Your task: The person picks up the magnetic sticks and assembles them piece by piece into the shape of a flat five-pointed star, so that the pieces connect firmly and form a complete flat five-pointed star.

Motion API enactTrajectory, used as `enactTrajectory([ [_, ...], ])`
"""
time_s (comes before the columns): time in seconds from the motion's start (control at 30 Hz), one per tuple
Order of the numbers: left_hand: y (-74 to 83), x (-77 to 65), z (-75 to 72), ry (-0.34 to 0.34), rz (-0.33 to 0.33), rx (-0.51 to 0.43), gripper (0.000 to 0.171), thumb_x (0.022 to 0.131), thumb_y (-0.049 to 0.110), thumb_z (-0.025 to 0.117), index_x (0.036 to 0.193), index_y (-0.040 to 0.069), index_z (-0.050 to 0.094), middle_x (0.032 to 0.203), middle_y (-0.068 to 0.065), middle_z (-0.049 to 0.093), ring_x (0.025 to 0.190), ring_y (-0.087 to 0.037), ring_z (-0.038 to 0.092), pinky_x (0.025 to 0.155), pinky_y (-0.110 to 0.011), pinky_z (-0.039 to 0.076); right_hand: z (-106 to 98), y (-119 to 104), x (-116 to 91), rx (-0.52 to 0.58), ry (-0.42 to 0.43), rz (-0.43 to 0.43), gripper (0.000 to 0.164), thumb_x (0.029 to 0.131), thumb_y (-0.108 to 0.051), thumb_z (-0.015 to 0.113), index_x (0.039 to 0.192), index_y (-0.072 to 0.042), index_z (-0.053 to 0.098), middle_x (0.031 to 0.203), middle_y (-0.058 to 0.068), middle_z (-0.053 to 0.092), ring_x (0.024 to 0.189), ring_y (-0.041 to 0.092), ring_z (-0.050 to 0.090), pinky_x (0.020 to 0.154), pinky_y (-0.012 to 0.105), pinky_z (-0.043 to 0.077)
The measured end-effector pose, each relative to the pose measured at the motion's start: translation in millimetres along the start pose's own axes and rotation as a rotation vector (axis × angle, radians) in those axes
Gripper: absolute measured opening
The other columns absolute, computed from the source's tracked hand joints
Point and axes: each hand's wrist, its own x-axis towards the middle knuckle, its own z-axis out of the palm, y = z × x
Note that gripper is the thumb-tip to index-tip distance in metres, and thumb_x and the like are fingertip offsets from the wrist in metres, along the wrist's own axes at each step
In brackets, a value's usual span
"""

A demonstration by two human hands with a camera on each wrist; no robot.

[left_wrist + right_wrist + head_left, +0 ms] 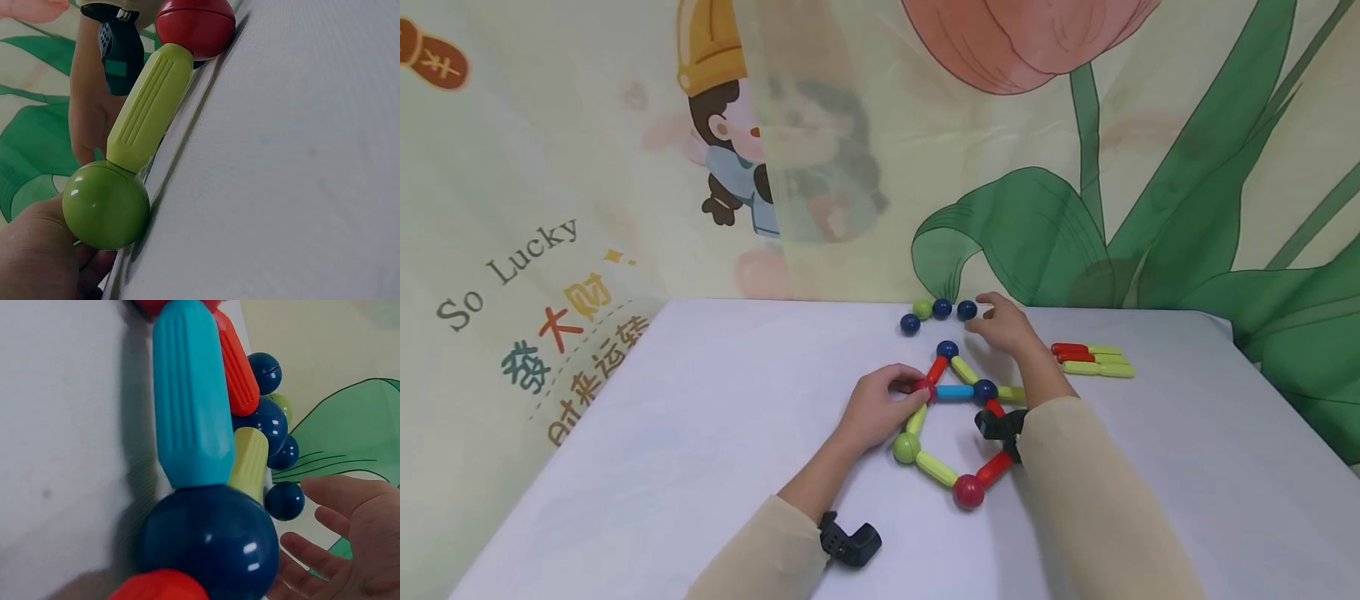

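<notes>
A ball-and-rod figure lies on the white table, its balls joined by coloured rods. My left hand [880,406] pinches the red ball [927,390] at its left corner, between a blue rod [955,392] and a yellow-green rod. Below that corner is a green ball [907,448], large in the left wrist view. At the back of the table my right hand [1004,325] reaches to a loose dark blue ball [967,310]. In the right wrist view its thumb and fingers are spread beside that ball [285,501]. My right forearm covers part of the figure's right side.
Loose dark blue balls [942,309] and a light green ball [922,309] sit at the table's back edge. Several red and yellow-green rods [1097,368] lie side by side at the right. Behind the table hangs a printed cloth [865,275].
</notes>
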Motion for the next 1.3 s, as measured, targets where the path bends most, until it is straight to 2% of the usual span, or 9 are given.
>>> enactTrajectory([
  [0.13,1.6,0.0,0.1,0.004,0.014,0.005,0.024,0.096,0.025,0.073,0.12,0.017,0.073,0.111,0.002,0.074,0.106,-0.016,0.067,0.099,-0.041,0.054,1.1,-0.1,8.3,-0.021,-0.018,-0.029,0.071,0.101,-0.025,0.056,0.162,-0.006,0.026,0.155,0.031,0.041,0.139,0.046,0.045,0.116,0.058,0.041],
  [0.4,1.5,-0.3,-0.6,-0.001,0.012,0.012,0.026,0.096,0.026,0.073,0.121,0.017,0.073,0.111,0.003,0.075,0.106,-0.015,0.067,0.098,-0.038,0.054,4.1,-1.7,18.0,-0.074,-0.042,-0.012,0.067,0.101,-0.025,0.055,0.16,-0.004,0.03,0.153,0.03,0.043,0.136,0.045,0.046,0.115,0.056,0.041],
  [0.6,2.2,-1.5,-1.6,0.011,0.003,0.024,0.025,0.096,0.025,0.073,0.12,0.017,0.073,0.112,0.002,0.075,0.107,-0.017,0.067,0.1,-0.04,0.054,8.5,-1.1,20.4,-0.052,0.028,-0.012,0.063,0.101,-0.021,0.055,0.158,-0.002,0.033,0.153,0.029,0.045,0.136,0.043,0.048,0.116,0.055,0.041],
  [0.8,3.3,-0.4,-0.7,0.008,0.001,0.026,0.026,0.096,0.026,0.073,0.12,0.018,0.073,0.112,0.002,0.075,0.107,-0.016,0.067,0.1,-0.04,0.054,12.1,-0.4,22.3,-0.162,0.077,-0.055,0.053,0.099,-0.015,0.055,0.15,-0.003,0.046,0.155,0.026,0.046,0.144,0.044,0.043,0.121,0.056,0.035],
  [1.0,4.4,0.9,0.4,0.008,0.011,0.011,0.026,0.096,0.026,0.074,0.12,0.017,0.074,0.111,0.002,0.075,0.106,-0.016,0.067,0.1,-0.04,0.053,9.6,1.8,20.1,-0.125,0.108,-0.008,0.05,0.099,-0.019,0.057,0.146,-0.002,0.051,0.151,0.027,0.049,0.14,0.045,0.045,0.118,0.057,0.038],
  [1.07,4.5,1.0,0.6,0.007,0.008,0.008,0.026,0.096,0.026,0.073,0.12,0.017,0.073,0.111,0.002,0.075,0.106,-0.016,0.067,0.1,-0.04,0.053,8.8,2.6,18.9,-0.071,0.118,0.01,0.05,0.099,-0.021,0.058,0.145,-0.002,0.051,0.148,0.027,0.051,0.132,0.043,0.049,0.113,0.054,0.043],
  [1.17,3.7,0.5,0.7,0.01,0.001,0.009,0.025,0.096,0.026,0.073,0.12,0.017,0.073,0.11,0.002,0.075,0.105,-0.016,0.066,0.099,-0.04,0.053,8.5,2.8,17.9,0.025,0.111,0.039,0.052,0.1,-0.024,0.059,0.147,-0.003,0.049,0.14,0.026,0.055,0.112,0.035,0.057,0.097,0.044,0.054],
  [1.23,2.9,-0.1,0.7,0.014,-0.001,0.012,0.025,0.096,0.025,0.073,0.12,0.018,0.074,0.109,0.003,0.075,0.104,-0.015,0.066,0.098,-0.039,0.053,8.9,2.3,17.1,0.088,0.101,0.065,0.054,0.101,-0.027,0.058,0.149,-0.004,0.048,0.131,0.023,0.058,0.098,0.028,0.059,0.083,0.035,0.056],
  [1.3,2.2,-0.3,0.8,0.015,0.006,0.014,0.024,0.096,0.025,0.073,0.119,0.017,0.074,0.109,0.003,0.075,0.104,-0.016,0.066,0.098,-0.039,0.053,8.7,1.5,15.6,0.139,0.094,0.094,0.057,0.102,-0.031,0.057,0.152,-0.005,0.045,0.124,0.02,0.06,0.091,0.024,0.059,0.076,0.028,0.053],
])
